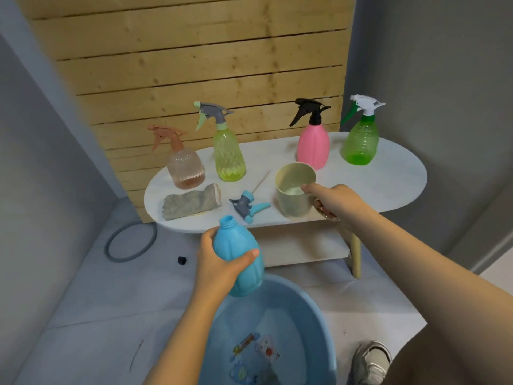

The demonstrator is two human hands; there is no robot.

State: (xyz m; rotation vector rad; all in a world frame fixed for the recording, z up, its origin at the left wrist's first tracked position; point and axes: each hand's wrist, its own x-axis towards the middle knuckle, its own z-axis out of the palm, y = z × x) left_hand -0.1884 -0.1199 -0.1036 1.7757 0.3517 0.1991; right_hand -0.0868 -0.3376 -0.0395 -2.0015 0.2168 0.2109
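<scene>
The left hand (219, 262) grips the uncapped blue spray bottle (237, 245) just above the basin (311, 315). The right hand (333, 202) holds the pale mug (294, 201) by its handle, beyond the basin. Best to bring the mug over the basin and pour slowly into the narrow neck.

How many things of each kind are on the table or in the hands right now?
Spray bottles with heads on: 4 (peach, yellow-green, pink, green)
Headless blue bottle, held by the left hand: 1
Loose trigger head: 1
Cup, gripped by the right hand: 1
Cloth: 1
Total: 8
</scene>
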